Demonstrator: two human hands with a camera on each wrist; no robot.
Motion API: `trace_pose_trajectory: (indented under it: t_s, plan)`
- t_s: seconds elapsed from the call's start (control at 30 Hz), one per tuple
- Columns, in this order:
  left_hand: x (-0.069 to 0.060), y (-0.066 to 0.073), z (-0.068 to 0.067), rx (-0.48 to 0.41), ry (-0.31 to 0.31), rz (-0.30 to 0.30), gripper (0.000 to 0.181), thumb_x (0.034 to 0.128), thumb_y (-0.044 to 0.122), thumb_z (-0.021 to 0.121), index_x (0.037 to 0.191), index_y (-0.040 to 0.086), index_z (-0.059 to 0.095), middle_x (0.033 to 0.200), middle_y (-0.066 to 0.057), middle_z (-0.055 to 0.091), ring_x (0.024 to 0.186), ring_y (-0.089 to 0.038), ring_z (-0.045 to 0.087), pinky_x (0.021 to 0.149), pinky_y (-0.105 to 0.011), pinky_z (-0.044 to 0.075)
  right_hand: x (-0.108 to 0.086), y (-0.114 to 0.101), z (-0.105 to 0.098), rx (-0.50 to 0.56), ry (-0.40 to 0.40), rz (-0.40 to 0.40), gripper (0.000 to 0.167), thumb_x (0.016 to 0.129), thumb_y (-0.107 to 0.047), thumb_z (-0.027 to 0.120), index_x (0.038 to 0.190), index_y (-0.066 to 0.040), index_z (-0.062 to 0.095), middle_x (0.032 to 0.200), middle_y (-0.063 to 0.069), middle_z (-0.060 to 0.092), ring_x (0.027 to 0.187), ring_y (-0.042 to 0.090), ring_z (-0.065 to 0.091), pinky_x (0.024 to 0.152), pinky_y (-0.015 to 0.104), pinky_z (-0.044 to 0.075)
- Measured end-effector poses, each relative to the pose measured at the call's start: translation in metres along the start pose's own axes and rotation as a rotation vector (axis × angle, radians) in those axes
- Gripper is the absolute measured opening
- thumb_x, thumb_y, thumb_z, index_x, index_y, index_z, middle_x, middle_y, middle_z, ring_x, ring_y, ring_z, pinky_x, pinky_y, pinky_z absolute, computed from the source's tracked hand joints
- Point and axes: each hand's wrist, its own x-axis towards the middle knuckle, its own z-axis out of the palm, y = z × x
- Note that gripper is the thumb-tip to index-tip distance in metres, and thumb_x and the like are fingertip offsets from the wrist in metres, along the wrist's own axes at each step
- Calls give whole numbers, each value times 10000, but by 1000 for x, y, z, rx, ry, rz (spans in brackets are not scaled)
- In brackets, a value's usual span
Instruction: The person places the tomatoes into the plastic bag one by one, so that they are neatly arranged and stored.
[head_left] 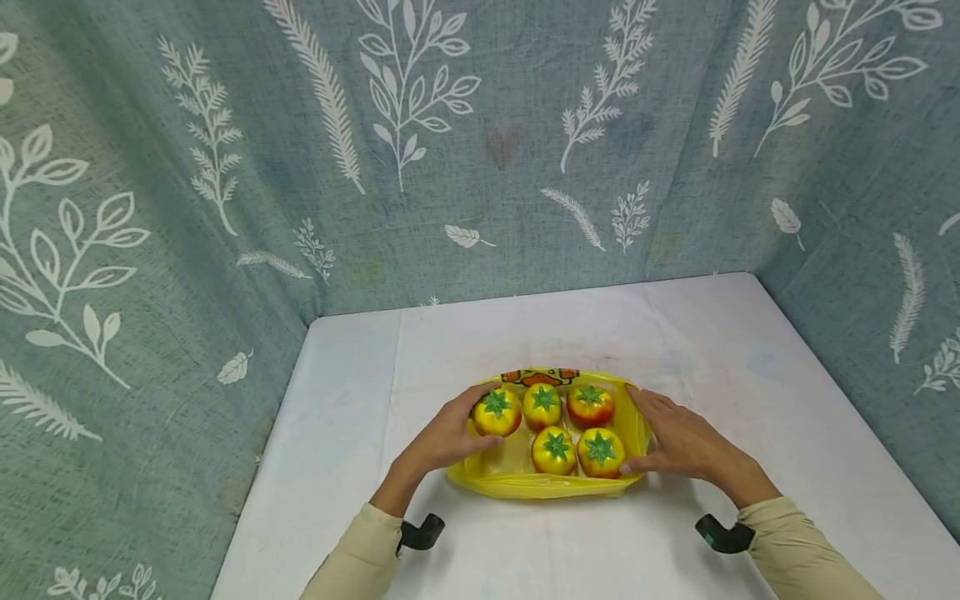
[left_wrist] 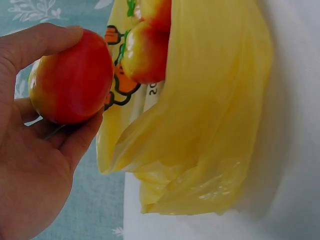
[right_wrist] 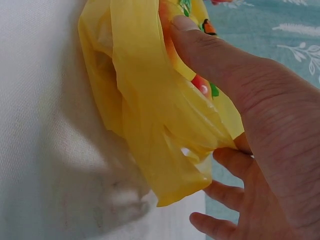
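A yellow plastic bag (head_left: 517, 486) lies on the table with its mouth spread wide. Several glossy yellow-and-red tomatoes (head_left: 555, 450) with green star-shaped tops sit inside it. My left hand (head_left: 448, 429) holds one tomato (left_wrist: 75, 77) between thumb and fingers at the bag's left end; the left wrist view shows it raised above the bag's edge. At the other end, my right hand (head_left: 686, 437) is spread around the bag, its thumb by the nearest tomato (head_left: 601, 452). In the right wrist view its other fingers (right_wrist: 227, 195) lie along the bag's outer side, loosely bent.
A white-covered table (head_left: 352, 400) carries the bag. Green cloth with white leaf prints (head_left: 480, 225) hangs behind the table and along both sides. A black wrist mount (head_left: 423, 532) sticks out from the left sleeve, another mount (head_left: 723, 533) from the right.
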Motion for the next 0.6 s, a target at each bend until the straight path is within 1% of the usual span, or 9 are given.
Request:
trace_pose_trajectory:
  t_s: [0.23,0.4,0.53,0.6]
  plan:
    - [-2,-1,4,8,-27,-13,806,850,198,785,1541,116,379,1472,-80,492,1217,-224,564,1042,-429,476,-2,0,0,-2,8,-11,1276,689,-714,787,1583,10,234,1567,260,354,1403,485,355,1061,698,342]
    - [-4,-2,6,8,-49,-25,810,848,189,785,1543,103,379,1489,-84,477,1234,-241,551,1056,-453,466,-2,0,0,-2,6,-7,1277,690,-720,782,1585,6,232,1566,260,354,1405,482,352,1063,695,343]
    - [-5,-5,9,21,-72,-19,813,850,189,783,1544,87,372,1495,-76,467,1228,-224,550,1049,-443,469,-1,-1,-1,3,-8,4,1279,693,-725,777,1587,3,224,1569,266,344,1407,489,342,1064,699,336]
    - [-5,-6,11,29,-80,-6,812,852,189,779,1544,79,369,1497,-80,464,1223,-219,553,1043,-440,471,0,-1,-1,5,-15,8,1280,694,-726,776,1589,-1,220,1568,268,344,1407,491,341,1063,702,334]
